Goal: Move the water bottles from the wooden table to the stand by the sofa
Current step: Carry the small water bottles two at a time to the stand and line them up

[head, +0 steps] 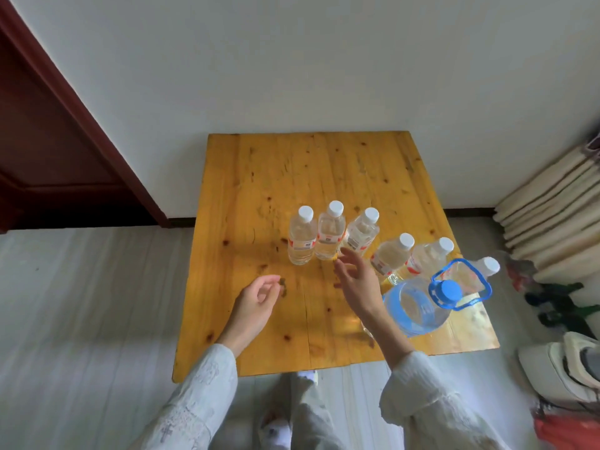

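Six small water bottles [357,235] standing upright in a curved row on the wooden surface [311,177], white caps up, none lifted yet. Just right of the row's near end, a large jug [418,306] with blue cap and blue handle, close against the last two bottles. Right hand [355,280] reaching toward the third bottle [361,233] from the row's left end, fingers [349,258] spread and holding nothing, tips nearly at its base. Left hand [256,298] hovering nearer than the row, fingers loosely curled, empty. Bottles packed shoulder to shoulder, so likely risk: a wide grasp nudging a neighbour and toppling it, or a forearm brushing the jug. Stand and sofa out of view.
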Action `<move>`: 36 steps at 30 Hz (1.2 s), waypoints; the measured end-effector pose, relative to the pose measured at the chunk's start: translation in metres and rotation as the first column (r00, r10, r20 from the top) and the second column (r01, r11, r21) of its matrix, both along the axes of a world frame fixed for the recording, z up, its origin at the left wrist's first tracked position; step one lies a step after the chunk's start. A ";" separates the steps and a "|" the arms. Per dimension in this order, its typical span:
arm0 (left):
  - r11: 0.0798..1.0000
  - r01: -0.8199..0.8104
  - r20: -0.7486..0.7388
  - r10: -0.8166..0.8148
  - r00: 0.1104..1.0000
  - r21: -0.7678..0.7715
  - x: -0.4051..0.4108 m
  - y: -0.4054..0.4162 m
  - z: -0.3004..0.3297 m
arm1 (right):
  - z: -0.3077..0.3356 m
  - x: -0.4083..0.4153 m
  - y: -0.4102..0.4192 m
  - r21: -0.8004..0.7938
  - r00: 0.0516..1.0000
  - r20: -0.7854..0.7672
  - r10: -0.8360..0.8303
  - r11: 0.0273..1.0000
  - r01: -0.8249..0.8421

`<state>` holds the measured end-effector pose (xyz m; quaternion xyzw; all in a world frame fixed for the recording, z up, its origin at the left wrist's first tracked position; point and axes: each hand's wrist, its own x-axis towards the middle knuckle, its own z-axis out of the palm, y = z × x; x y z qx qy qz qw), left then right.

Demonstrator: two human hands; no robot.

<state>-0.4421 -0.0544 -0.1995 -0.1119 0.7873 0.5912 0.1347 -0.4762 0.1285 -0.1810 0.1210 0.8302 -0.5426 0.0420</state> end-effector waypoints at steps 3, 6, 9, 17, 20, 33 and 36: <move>0.998 -0.021 -0.081 0.016 0.997 -0.060 -0.036 0.010 -0.001 | -0.007 -0.037 0.000 0.086 0.998 -0.056 -0.037 0.995 0.042; 0.995 -0.030 -0.151 0.015 0.988 -0.098 -0.077 0.023 0.001 | -0.013 -0.077 -0.001 0.210 0.996 -0.082 -0.026 0.977 0.043; 0.983 0.028 -0.148 -0.056 0.987 -0.181 -0.114 0.033 -0.007 | -0.020 -0.107 -0.003 0.280 0.999 -0.052 0.004 0.960 0.011; 0.959 0.090 -0.155 -0.135 0.979 -0.268 -0.156 0.042 -0.036 | -0.037 -0.126 -0.007 0.327 0.999 -0.036 -0.014 0.945 0.025; 0.973 0.074 -0.173 -0.113 0.978 -0.217 -0.153 0.038 -0.039 | -0.040 -0.123 -0.008 0.308 0.997 -0.053 -0.059 0.949 0.072; 0.961 0.195 -0.221 -0.238 0.946 -0.198 -0.114 -0.019 -0.035 | -0.038 -0.046 -0.040 0.193 0.944 -0.187 -0.273 0.932 0.308; 0.933 0.286 -0.253 -0.338 0.907 -0.220 -0.097 -0.029 -0.026 | -0.028 -0.011 -0.053 0.103 0.904 -0.201 -0.378 0.909 0.403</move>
